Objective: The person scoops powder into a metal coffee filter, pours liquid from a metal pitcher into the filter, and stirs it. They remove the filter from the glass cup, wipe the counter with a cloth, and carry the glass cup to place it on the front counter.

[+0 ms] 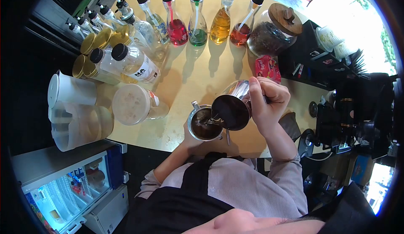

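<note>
In the head view my right hand [269, 99] is closed on the handle of a metal pitcher [239, 90], which is tilted to the left. From its lip a thin stream of liquid runs into a metal cup [190, 126] just left of it. Dark brown liquid [204, 128] lies in the cup, stirred where the stream lands. My left hand [191, 136] is wrapped around the cup's near left side; its fingers are mostly hidden behind it. A thin metal handle, perhaps a spoon [228, 138], shows beside the cup.
Pump bottles of coloured syrup [197, 30] line the table's back. A wooden-lidded jar [271, 36] and a pink packet [268, 68] stand right. Plastic jars [131, 104] and a clear tub [82, 124] fill the left. A lit fridge [75, 187] is below left.
</note>
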Motion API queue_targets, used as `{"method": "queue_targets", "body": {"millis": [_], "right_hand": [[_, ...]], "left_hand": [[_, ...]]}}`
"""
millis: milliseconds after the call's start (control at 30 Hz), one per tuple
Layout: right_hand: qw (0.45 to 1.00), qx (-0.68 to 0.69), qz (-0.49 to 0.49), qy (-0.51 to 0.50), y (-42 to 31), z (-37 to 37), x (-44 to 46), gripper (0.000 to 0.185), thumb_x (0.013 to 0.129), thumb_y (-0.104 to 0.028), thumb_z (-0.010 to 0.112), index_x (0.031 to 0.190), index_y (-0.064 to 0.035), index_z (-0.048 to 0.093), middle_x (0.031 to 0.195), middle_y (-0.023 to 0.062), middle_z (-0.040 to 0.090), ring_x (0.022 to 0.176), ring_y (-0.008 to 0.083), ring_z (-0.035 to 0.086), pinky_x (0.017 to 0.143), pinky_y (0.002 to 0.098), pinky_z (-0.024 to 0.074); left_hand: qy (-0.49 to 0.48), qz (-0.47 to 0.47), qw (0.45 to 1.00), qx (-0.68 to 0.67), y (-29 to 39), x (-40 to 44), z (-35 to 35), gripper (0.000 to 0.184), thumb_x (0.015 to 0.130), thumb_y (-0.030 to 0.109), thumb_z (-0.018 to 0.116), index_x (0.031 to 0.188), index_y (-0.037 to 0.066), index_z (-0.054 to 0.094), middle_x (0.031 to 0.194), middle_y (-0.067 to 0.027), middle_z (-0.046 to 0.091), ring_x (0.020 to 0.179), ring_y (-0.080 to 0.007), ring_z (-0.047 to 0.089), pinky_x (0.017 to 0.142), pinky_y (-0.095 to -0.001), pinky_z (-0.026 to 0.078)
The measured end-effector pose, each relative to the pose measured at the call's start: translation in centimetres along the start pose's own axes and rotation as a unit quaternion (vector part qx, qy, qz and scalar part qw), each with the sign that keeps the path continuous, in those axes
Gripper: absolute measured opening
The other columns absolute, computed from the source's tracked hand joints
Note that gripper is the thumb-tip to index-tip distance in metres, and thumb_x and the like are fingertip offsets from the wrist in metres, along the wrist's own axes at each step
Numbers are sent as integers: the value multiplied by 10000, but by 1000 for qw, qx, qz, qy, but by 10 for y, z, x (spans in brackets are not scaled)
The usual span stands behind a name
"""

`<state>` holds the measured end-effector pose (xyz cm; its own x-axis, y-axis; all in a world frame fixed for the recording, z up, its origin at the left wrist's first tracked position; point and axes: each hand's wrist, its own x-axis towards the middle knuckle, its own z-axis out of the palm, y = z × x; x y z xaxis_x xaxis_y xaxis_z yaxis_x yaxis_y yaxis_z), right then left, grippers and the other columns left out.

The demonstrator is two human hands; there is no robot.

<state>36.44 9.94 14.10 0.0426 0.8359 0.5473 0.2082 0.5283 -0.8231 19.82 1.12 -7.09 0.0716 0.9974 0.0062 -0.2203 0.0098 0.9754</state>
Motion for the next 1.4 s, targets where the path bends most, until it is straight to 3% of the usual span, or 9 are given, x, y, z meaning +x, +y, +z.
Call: {"method": "queue_targets", "body": {"millis": [433,533,567,667,867,1067,1267,1333,1400], "right_hand": [[1000,11,5,11,4,-11,-8,371,823,77,593,519,22,387,472,32,374,435,75,320,437,267,247],[980,52,172,83,15,-14,-15,358,873,-21,604,540,12,476,523,-43,453,487,21,368,458,243,266],[980,53,172,83,26,-18,-18,358,873,-21,604,540,12,476,523,-43,453,487,21,368,458,243,266],[933,189,263,156,58,-20,-22,364,901,-103,597,548,-68,516,533,-56,454,476,22,358,475,223,277],[867,248,308,302,133,-26,-63,331,900,-94,596,585,-97,495,563,-53,458,484,26,394,476,210,310],[847,211,323,367,158,-29,-89,318,893,-124,618,598,-101,499,580,-43,489,507,38,427,486,220,348],[866,166,322,345,178,-38,-98,279,889,-161,632,638,-89,534,579,-47,478,532,34,441,485,211,347],[865,178,324,338,176,-39,-97,256,891,-165,627,664,-84,543,610,-44,492,537,36,441,500,210,354],[865,190,325,332,167,-38,-94,234,894,-170,621,690,-78,552,640,-42,506,542,37,441,514,209,361]], "left_hand": [[-14,-21,999,-42,9,1,0,730,645,54,843,1282,-3,492,1215,-130,599,1076,-207,620,934,-361,521],[3,-41,995,-88,21,-3,4,707,652,68,843,1271,-2,508,1197,-126,613,1070,-208,623,936,-359,518],[3,-41,995,-87,15,-4,1,707,652,68,843,1271,-2,508,1197,-126,613,1070,-208,623,936,-359,518],[-15,14,999,49,-1,-5,-8,673,659,88,845,1249,1,534,1174,-117,631,1058,-202,628,933,-354,517],[14,16,999,37,19,-3,-1,651,664,111,850,1233,2,553,1155,-104,642,1043,-188,635,924,-341,518],[9,55,993,104,23,-1,0,670,674,102,843,1258,0,530,1167,-107,637,1048,-191,632,927,-339,515],[15,52,995,89,10,-4,-4,668,669,106,849,1247,3,532,1169,-109,630,1055,-191,624,942,-345,505],[-11,81,991,109,7,-4,-4,599,770,30,759,1292,62,466,1223,-81,558,1118,-195,574,960,-354,484],[-2,83,990,112,4,-4,-3,620,758,25,771,1294,62,461,1223,-80,558,1113,-193,576,955,-353,488]]}}
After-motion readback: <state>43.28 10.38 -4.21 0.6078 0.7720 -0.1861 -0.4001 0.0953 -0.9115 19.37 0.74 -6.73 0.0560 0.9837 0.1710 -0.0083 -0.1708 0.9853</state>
